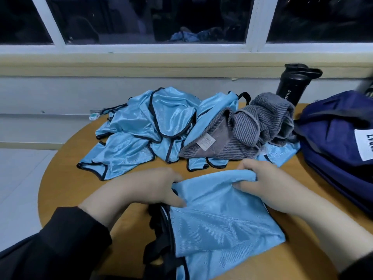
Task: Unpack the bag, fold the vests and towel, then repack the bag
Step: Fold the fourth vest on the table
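– How many things are out?

– One gray towel [250, 130], one navy bag [333, 142] at the table's [64, 178] right edge, one black bottle [292, 85] behind it. The blue vests in the heap [141, 134] overlap; I cannot count them.

– And the hands?

– The left hand [149, 186] and right hand [270, 186] each pinch the far edge of one vest [220, 219] lying near the front rim.

– Room to move?

– Bare wood shows left of the heap and between heap and hands.
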Demonstrator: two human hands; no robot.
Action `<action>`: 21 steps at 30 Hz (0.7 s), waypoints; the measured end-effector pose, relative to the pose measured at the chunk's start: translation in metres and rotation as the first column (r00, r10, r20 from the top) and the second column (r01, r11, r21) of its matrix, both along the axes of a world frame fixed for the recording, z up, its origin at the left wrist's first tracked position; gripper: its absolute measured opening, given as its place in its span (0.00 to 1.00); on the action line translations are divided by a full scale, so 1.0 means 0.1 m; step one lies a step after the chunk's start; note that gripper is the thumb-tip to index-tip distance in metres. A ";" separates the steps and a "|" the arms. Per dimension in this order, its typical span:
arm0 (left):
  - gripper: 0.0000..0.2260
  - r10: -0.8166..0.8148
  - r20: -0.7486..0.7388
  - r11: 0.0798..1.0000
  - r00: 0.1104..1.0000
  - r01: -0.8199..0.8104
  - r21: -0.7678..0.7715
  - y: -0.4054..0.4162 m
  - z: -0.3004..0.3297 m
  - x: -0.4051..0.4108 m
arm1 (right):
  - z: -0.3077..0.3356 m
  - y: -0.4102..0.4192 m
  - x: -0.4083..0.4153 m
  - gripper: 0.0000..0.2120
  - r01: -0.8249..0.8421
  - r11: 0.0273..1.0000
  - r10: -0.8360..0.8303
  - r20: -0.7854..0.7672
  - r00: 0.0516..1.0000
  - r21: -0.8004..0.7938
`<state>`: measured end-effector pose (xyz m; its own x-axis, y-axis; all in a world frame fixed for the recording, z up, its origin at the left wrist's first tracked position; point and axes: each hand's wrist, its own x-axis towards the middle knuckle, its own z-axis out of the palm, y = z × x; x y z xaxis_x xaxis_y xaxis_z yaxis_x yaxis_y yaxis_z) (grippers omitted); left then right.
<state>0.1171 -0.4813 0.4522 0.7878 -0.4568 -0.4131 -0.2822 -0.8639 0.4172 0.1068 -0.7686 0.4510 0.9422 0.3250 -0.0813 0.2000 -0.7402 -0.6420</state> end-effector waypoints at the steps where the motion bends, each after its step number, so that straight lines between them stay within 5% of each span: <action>1: 0.11 0.014 -0.016 0.998 1.000 -0.015 -0.054 -0.01 0.06 -0.01 | 0.06 0.00 0.00 0.08 0.001 1.000 -0.001 0.039 0.999 0.020; 5: 0.11 0.223 0.167 0.929 0.960 -0.158 -0.334 -0.08 0.49 0.03 | 0.43 -0.07 0.02 0.08 0.074 0.984 -0.112 0.237 0.965 0.162; 9: 0.15 0.343 0.420 0.856 0.840 -0.096 -0.508 -0.16 0.95 0.02 | 0.80 -0.18 -0.08 0.12 0.057 0.953 -0.191 0.444 0.875 0.297; 12: 0.20 0.256 0.646 0.895 0.719 0.076 -0.440 -0.23 0.94 -0.11 | 0.75 -0.27 -0.21 0.18 0.001 0.946 -0.180 0.523 0.833 0.323; 14: 0.24 0.064 0.779 0.951 0.624 0.197 -0.236 -0.24 0.62 -0.22 | 0.45 -0.36 -0.28 0.24 -0.052 0.982 -0.064 0.575 0.816 0.184; 17: 0.26 -0.168 0.709 0.974 0.685 0.228 0.011 -0.21 -0.12 -0.48 | -0.25 -0.56 -0.41 0.32 -0.179 0.980 0.196 0.481 0.854 -0.081; 21: 0.19 -0.151 0.661 0.942 0.735 0.310 -0.129 -0.11 -0.53 -0.80 | -0.55 -0.69 -0.64 0.18 -0.212 0.977 0.214 0.279 0.936 -0.039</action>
<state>0.0373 -0.4922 0.3992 0.6868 -0.6732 0.2740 -0.7266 -0.6461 0.2340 0.0428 -0.8373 0.3958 0.8361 0.5210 0.1719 0.5240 -0.6658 -0.5311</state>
